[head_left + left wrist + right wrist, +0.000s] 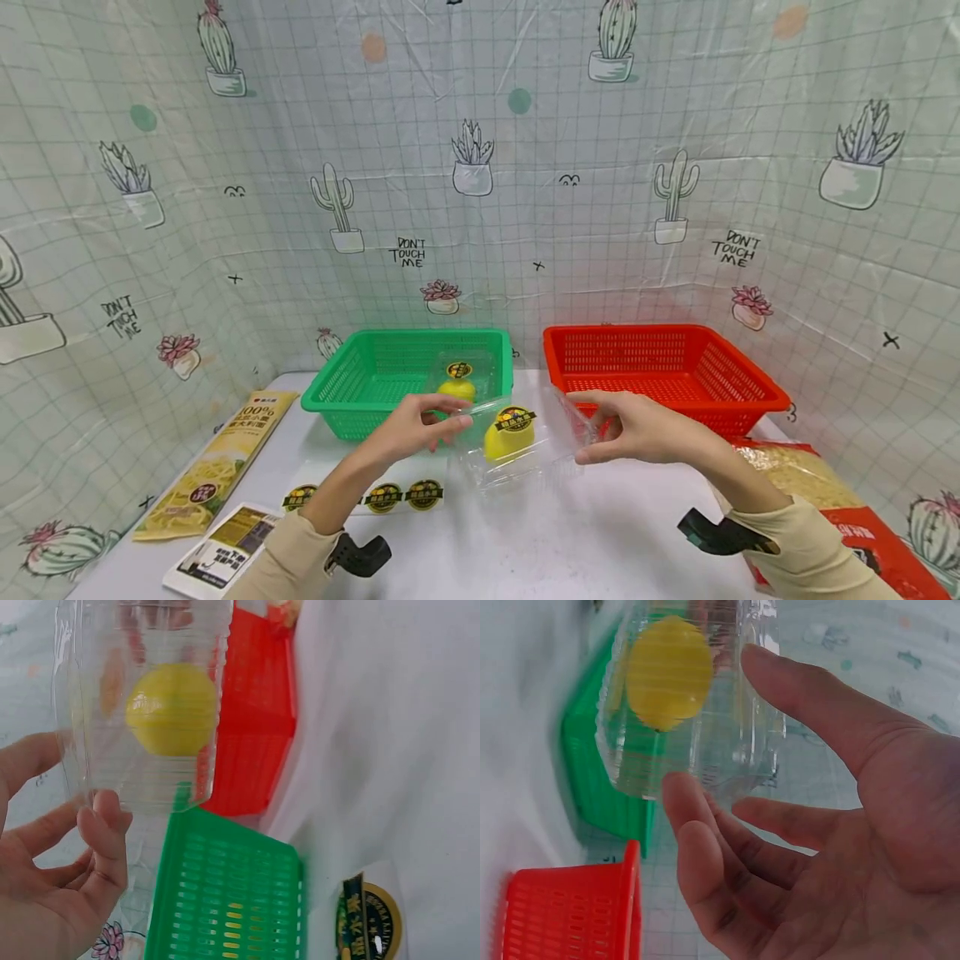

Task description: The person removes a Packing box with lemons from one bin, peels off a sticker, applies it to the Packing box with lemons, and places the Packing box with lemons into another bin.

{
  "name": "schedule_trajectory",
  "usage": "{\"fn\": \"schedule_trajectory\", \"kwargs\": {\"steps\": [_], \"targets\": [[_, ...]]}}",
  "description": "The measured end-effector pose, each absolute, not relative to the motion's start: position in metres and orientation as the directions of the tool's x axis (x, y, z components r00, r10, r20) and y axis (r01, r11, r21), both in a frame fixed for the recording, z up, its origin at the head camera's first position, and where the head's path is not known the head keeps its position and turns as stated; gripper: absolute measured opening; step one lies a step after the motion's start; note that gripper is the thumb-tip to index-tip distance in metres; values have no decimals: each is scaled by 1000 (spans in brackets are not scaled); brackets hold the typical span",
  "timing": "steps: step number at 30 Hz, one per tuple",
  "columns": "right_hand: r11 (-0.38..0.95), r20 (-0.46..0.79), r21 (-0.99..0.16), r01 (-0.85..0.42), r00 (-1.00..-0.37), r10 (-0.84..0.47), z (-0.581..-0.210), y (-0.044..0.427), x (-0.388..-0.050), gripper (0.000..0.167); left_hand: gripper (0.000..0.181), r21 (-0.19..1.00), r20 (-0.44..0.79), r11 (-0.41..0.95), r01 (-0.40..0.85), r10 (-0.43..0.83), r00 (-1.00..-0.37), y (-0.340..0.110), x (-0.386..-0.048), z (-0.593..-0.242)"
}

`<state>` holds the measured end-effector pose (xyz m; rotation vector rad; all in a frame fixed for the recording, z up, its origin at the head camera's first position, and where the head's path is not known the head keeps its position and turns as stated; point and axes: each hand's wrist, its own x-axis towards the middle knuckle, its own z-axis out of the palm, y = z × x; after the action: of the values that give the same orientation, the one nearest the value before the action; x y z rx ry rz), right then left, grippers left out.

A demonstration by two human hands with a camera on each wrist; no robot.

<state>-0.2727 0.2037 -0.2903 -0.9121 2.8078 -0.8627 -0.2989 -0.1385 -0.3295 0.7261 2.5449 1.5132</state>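
Observation:
Between both hands, raised off the table, is a clear plastic clamshell box (487, 479) with a yellow lemon (501, 446) inside. A black and gold label (514, 419) is stuck on its lid. My left hand (420, 429) pinches the box's left end between thumb and fingers. At the opposite end, my right hand (637, 427) grips the edge, thumb on one side and fingertips on the other. Both wrist views show the lemon (172, 709) through the ribbed plastic. The box is tilted, its left end nearer the green basket (337, 408).
Inside the green basket lies another clear box (480, 362) with a label and a lemon. A red basket (622, 400) stands right of it. A label sheet (384, 497), a pasta packet (217, 467) and a white printed box (225, 550) lie left; a red bag (862, 525) lies right.

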Motion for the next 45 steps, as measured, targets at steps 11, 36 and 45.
{"fn": "schedule_trajectory", "kwargs": {"steps": [11, 36, 45], "targets": [[557, 166, -684, -472, -843, -511, -288, 195, -296, 65, 41, 931, 166, 260, 256, 321, -932, -151, -300, -316], [311, 248, -887, -342, -920, -304, -288, 105, -363, 61, 58, 969, 144, 184, 164, 117, -983, -174, -305, -306], [298, 269, -891, -341, -928, -258, -298, 67, -383, 51, 72, 940, 111, 310, 140, 108, -988, -193, -313, -303]]}}
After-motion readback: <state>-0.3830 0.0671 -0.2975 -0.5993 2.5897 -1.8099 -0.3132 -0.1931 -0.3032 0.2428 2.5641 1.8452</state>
